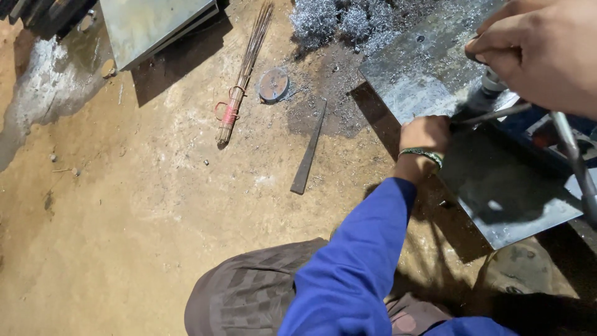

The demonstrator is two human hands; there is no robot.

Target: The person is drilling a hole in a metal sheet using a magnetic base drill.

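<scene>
My left hand (pixel 425 134), in a blue sleeve with a green bangle at the wrist, is closed in a fist at the near edge of a grey steel plate (pixel 504 193). It seems to grip the end of a thin dark rod (pixel 497 114) that runs right across the plate. Close to the camera at the top right, my right hand (pixel 541 50) is closed around a dark handle above a grey cylindrical machine part (pixel 491 84) that stands over the plate. A slim metal lever (pixel 575 162) slants down at the right edge.
On the dirt floor lie a flat metal bar (pixel 309 149), a bundle of thin sticks tied with red cord (pixel 239 93), a small round disc (pixel 273 84) and piles of metal shavings (pixel 336 18). Sheet metal (pixel 149 25) leans at the top left. My knee (pixel 249 292) is below.
</scene>
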